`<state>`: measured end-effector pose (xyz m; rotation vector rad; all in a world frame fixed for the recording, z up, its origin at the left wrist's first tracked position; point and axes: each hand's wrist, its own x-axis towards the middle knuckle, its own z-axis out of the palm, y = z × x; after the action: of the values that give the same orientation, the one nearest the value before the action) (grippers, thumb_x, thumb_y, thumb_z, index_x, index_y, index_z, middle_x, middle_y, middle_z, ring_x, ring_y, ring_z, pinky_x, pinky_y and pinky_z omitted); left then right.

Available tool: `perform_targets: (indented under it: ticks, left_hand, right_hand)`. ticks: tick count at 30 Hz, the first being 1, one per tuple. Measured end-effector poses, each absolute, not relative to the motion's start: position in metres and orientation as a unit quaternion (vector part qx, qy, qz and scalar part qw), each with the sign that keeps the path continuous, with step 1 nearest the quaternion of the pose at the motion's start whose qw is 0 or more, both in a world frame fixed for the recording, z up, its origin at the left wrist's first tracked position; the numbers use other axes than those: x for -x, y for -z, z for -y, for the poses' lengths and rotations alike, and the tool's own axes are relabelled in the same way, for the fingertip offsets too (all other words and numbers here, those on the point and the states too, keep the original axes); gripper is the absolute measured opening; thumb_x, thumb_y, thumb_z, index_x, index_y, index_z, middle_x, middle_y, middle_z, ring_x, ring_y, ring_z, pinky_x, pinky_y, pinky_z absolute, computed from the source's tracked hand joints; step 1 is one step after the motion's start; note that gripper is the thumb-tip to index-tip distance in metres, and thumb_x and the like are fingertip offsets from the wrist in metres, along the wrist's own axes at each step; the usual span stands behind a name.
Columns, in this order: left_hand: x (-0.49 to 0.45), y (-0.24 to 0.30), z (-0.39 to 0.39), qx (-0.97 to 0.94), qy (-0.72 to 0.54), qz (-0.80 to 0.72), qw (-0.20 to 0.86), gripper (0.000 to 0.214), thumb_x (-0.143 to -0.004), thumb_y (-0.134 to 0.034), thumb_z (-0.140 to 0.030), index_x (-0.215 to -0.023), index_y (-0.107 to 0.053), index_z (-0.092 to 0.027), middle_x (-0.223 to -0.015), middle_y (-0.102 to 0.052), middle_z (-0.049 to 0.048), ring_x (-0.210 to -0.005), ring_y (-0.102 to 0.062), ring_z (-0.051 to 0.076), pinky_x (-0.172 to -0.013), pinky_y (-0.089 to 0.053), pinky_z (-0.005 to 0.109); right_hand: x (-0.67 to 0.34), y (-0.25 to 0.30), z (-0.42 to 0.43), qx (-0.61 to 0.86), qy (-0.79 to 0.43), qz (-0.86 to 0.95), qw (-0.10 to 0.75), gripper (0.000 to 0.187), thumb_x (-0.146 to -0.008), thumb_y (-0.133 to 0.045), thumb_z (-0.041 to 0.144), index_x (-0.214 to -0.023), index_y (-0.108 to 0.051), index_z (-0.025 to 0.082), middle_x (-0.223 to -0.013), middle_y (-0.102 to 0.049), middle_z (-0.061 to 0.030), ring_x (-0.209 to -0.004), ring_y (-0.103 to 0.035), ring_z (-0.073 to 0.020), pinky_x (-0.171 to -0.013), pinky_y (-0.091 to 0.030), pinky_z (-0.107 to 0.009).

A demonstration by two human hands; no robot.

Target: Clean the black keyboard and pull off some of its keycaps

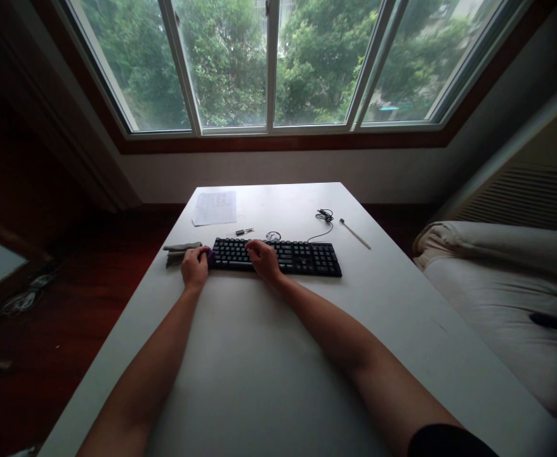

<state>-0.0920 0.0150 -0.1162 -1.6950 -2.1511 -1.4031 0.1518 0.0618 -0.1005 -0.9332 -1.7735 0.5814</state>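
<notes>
Head view shows us a white table (pixel 259 355) under a wide window (pixel 269 63). Our keyboard (pixel 302 257) lies mid-table, long axis left to right. Both arms stretch forward. Our left hand (pixel 195 266) curls at its left end, seemingly pinching a purple thing (pixel 210 254). Our right hand (pixel 264 259) rests loose on the keys, gripping nothing.

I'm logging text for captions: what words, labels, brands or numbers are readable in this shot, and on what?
Nothing here can be read.
On the sheet of paper: printed lines, too small and blurred to read.
On the keyboard: key legends too small to read; no brand shows.
</notes>
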Motion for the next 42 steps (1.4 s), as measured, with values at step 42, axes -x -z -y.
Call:
perform_targets:
  ticks: [42]
  left_hand:
    - [0.087, 0.13, -0.02, 0.604, 0.392, 0.694, 0.016, 0.04, -0.089, -0.058, -0.036, -0.125, -0.066, -0.022, -0.127, -0.061, 0.0109, -0.12, -0.055, 0.03, -0.111, -0.041, 0.047]
  right_hand:
    - [-0.152, 0.103, -0.063, 0.388, -0.238, 0.742, 0.493, 0.022, -0.084, -0.052, 0.017, -0.094, -0.071, 0.022, -0.085, -0.07, 0.0001, -0.072, -0.058, -0.0155, -0.07, -0.041, -0.025]
